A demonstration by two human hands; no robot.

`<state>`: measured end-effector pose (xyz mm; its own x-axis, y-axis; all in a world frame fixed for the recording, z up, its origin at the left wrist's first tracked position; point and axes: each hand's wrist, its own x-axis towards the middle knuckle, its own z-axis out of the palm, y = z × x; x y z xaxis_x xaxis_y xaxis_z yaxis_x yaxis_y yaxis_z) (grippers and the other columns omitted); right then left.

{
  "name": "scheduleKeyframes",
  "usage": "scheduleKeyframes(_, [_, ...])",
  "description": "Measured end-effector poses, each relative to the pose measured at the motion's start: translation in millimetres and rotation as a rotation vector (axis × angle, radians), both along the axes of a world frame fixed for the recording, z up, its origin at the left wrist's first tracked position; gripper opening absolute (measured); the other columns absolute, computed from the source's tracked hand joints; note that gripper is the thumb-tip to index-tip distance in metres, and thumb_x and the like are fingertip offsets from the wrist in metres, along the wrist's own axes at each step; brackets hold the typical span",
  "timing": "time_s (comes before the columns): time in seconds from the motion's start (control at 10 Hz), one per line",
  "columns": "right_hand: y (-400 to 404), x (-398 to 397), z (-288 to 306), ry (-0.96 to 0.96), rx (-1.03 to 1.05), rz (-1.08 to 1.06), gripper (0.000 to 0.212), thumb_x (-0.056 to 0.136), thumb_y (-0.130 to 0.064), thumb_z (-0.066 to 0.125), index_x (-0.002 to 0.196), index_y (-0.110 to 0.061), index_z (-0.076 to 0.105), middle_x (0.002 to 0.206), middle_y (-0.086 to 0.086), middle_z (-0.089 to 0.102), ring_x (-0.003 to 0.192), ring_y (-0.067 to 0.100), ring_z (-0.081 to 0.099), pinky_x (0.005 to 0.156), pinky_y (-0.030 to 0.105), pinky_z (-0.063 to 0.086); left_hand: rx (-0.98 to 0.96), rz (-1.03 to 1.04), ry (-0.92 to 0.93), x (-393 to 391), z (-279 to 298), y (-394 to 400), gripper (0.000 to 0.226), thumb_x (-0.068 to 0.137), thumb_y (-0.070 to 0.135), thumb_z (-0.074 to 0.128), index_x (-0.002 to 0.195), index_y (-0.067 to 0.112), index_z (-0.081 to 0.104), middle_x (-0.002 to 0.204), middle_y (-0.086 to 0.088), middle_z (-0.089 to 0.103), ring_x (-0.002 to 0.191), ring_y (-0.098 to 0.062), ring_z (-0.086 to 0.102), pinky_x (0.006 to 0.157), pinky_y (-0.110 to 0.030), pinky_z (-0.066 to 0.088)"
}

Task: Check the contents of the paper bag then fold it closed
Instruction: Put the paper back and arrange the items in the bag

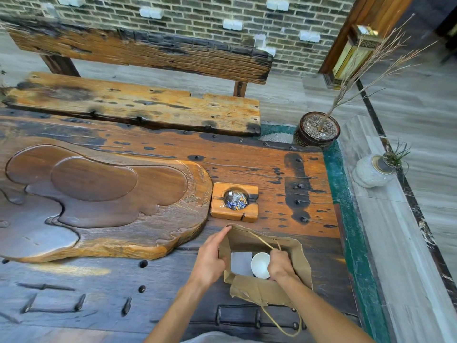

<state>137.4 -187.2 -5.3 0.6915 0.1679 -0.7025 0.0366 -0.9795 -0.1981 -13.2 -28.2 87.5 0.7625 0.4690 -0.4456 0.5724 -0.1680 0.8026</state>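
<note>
A brown paper bag (298,258) with twine handles stands open on the dark wooden table (284,174) near its right end. Inside it I see a white cup (259,264) and a pale flat square item (241,263). My left hand (210,258) holds the bag's left wall, fingers stretched toward the far left corner. My right hand (280,264) is inside the mouth, fingers pinching the far twine handle next to the cup. The near flap of the bag hangs folded outward toward me, its handle loop dangling.
A wooden ashtray (217,209) with butts sits just beyond the bag. A large carved tea tray (173,243) fills the table's left. A wooden bench (197,112) stands behind. A potted dry plant (317,131) and a white vase (368,173) stand to the right.
</note>
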Motion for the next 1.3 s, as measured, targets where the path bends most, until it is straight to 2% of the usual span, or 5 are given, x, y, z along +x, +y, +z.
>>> scheduleKeyframes(0.4, [9.8,3.8,-8.0,0.025,0.02,-0.287,0.035,0.102,-0.012,0.036,0.123,0.004,0.057,0.127,0.024,0.058,0.102,0.036,0.058,0.081,0.043,0.055,0.001,0.013,-0.013,3.5,-2.1,1.6,0.093,0.072,-0.018,0.049,0.145,0.039,0.038,0.144,0.004,0.047,0.123,-0.041,0.048,0.102,-0.045,0.046])
scheduleKeyframes(0.6, [14.0,10.3,3.2,0.095,-0.098,-0.132,0.034,0.096,0.002,0.042,0.128,-0.002,0.054,0.136,0.019,0.049,0.114,0.042,0.061,0.031,0.032,0.049,0.019,-0.001,-0.024,4.3,-2.8,1.5,0.09,0.075,-0.017,0.051,0.146,0.037,0.038,0.145,0.004,0.047,0.123,-0.041,0.049,0.101,-0.044,0.046])
scheduleKeyframes(0.8, [22.3,11.8,39.5,0.123,-0.161,0.139,0.048,0.094,-0.033,0.06,0.132,-0.005,0.051,0.141,0.014,0.05,0.122,0.029,0.059,0.096,0.034,0.054,0.034,-0.007,-0.029,3.7,-5.4,1.9,0.091,0.075,-0.017,0.051,0.145,0.039,0.037,0.146,0.005,0.046,0.124,-0.039,0.048,0.101,-0.04,0.046])
scheduleKeyframes(1.0, [16.9,12.5,59.6,0.117,-0.133,0.199,0.061,0.091,-0.05,0.059,0.136,-0.009,0.049,0.142,0.009,0.05,0.124,0.026,0.055,0.096,0.033,0.047,0.021,-0.013,-0.048,6.4,-5.7,-0.7,0.088,0.077,-0.016,0.052,0.145,0.038,0.039,0.14,0.003,0.049,0.121,-0.038,0.051,0.09,-0.028,0.05])
scheduleKeyframes(1.3, [9.8,-1.5,109.9,0.214,0.025,0.326,0.058,0.083,-0.073,0.045,0.074,-0.016,0.048,0.077,0.001,0.057,0.082,0.021,0.058,0.059,0.028,0.037,0.062,-0.061,-0.15,3.3,-4.8,-1.0,0.072,0.081,0.025,0.076,0.14,0.044,0.04,0.121,0.0,0.055,0.065,-0.007,0.045,0.07,-0.02,0.045])
